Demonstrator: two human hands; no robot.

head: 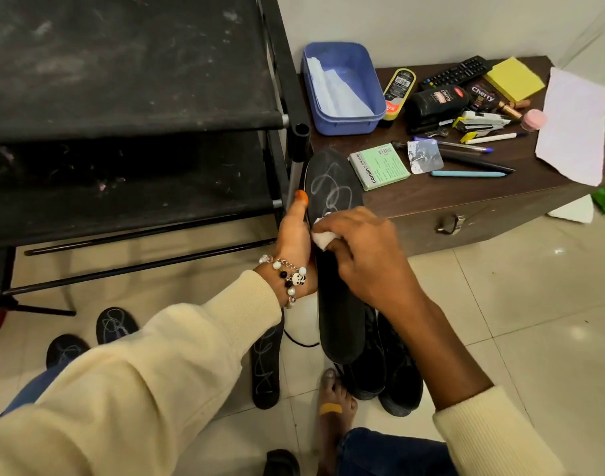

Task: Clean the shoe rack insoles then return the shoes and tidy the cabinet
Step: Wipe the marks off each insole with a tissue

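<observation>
The right hand [359, 255] covers the middle of the insole [335, 269], and its fingers pinch a white wipe [323, 239] down on it. The left hand [294, 242] grips the insole's left edge, thumb up. Three more insoles [266, 362] lie on the floor, partly hidden by the sleeve [139, 372]. Black shoes [387, 369] sit under the held insole. The rack [122, 115] stands left, the cabinet [466, 204] right. The insole's long way runs from near the person up to the cabinet's front left corner, scribbled end far.
</observation>
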